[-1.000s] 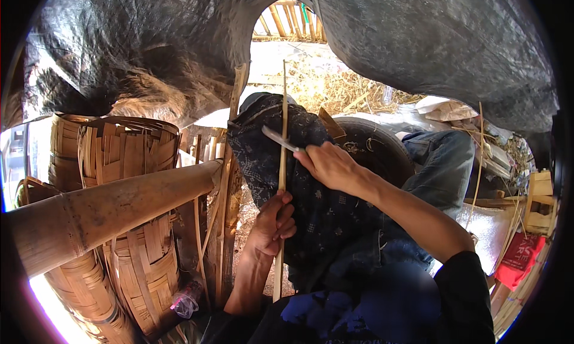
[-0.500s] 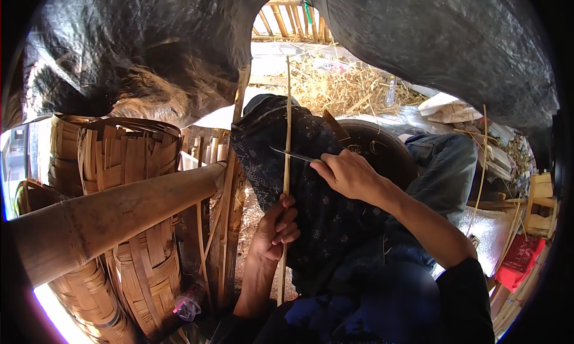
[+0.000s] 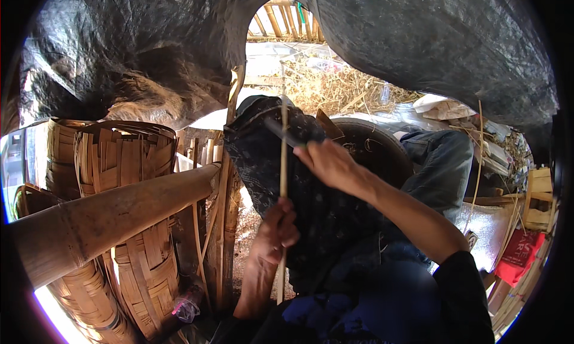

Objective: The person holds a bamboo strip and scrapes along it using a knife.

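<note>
My left hand (image 3: 272,233) is closed around the lower part of a narrow bamboo strip (image 3: 284,170). The strip points away from me over a dark patterned cloth (image 3: 254,143) spread across my leg. In my right hand (image 3: 332,164) is a knife (image 3: 276,128), its blade lying across the strip beyond my left hand. Motion smears the blade, so whether it bites into the strip cannot be made out. The knife's handle is mostly hidden by my fingers.
A thick bamboo pole (image 3: 119,206) juts in from the left, past woven bamboo baskets (image 3: 128,158). Dark sheeting (image 3: 430,39) hangs overhead. A round dark basin (image 3: 382,149) sits beyond my right hand, with dry shavings (image 3: 329,84) farther off and a red bag (image 3: 519,257) at right.
My right hand and the knife have moved away from me and slightly left along the strip. My left hand keeps its grip on the strip. The whole view has shifted slightly.
</note>
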Motion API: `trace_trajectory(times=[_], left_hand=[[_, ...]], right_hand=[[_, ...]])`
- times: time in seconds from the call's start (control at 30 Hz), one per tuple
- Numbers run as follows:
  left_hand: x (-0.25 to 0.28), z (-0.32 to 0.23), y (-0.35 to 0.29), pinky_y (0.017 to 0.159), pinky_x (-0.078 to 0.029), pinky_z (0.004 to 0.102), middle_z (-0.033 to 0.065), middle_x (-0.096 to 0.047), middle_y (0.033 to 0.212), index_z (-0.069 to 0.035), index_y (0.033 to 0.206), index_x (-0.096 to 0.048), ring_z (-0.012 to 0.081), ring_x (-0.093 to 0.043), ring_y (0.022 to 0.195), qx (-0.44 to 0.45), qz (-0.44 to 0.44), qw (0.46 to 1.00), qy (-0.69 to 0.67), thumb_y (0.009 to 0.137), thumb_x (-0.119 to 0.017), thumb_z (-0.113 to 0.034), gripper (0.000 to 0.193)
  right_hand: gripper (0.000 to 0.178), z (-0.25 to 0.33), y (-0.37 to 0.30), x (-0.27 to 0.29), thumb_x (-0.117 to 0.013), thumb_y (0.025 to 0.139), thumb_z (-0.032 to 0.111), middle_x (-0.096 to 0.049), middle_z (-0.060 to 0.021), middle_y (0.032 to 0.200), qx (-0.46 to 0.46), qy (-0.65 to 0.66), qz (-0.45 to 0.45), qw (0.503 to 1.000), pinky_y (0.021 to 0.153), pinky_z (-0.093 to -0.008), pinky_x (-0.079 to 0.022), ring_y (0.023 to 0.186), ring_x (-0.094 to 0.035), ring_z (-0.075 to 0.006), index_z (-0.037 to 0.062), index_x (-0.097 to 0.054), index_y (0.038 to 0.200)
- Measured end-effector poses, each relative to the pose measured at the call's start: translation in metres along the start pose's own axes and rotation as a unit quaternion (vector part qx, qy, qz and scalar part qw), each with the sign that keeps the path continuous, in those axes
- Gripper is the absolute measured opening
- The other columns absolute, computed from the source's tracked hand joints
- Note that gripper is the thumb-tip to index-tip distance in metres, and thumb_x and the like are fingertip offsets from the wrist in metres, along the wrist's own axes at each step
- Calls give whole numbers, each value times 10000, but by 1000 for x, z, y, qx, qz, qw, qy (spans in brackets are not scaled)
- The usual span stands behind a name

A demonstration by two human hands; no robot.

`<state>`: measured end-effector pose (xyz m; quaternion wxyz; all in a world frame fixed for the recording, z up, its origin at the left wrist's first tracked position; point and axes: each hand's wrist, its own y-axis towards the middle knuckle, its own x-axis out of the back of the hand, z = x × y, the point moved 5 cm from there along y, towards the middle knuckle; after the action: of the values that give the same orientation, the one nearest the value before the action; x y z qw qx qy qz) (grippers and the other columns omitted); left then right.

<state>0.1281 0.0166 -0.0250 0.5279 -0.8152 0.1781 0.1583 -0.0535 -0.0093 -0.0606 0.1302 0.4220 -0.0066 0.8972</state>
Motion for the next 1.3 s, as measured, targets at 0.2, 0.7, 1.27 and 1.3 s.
trace_trajectory(times=[0.2, 0.7, 1.27, 1.3], left_hand=[[4, -1, 2, 346, -224, 175, -72, -286, 494, -147, 884, -443, 32, -185, 314, 30, 176, 977, -120, 989, -333, -250, 184], [6, 2, 9, 334, -228, 176, -46, -298, 489, -120, 877, -424, 37, -193, 305, 38, 205, 952, -225, 1000, -296, -265, 230], [11, 4, 7, 385, -290, 194, -36, -310, 505, -102, 917, -418, 46, -227, 319, 48, 264, 913, -308, 1006, -241, -229, 236], [13, 4, 7, 388, -293, 194, -35, -317, 508, -102, 921, -417, 46, -231, 320, 50, 270, 909, -315, 1007, -233, -231, 241]], right_hand=[[201, -18, 14, -2, -470, 926, 154, -538, -168, 668, 127, -25, -23, 991, 486, -398, -410, 510, -480, -328, -9, -542, 833], [325, 6, -15, 8, -577, 878, 291, -445, -139, 460, 46, 36, 22, 998, 452, -410, -408, 443, -488, -325, 41, -534, 674], [263, -8, 18, -4, -510, 917, 211, -481, -186, 515, 61, 111, -14, 992, 416, -430, -381, 469, -519, -372, -12, -510, 777], [249, -3, 11, -4, -509, 917, 206, -468, -180, 508, 104, 107, -24, 989, 421, -425, -378, 463, -508, -369, -9, -511, 792]])
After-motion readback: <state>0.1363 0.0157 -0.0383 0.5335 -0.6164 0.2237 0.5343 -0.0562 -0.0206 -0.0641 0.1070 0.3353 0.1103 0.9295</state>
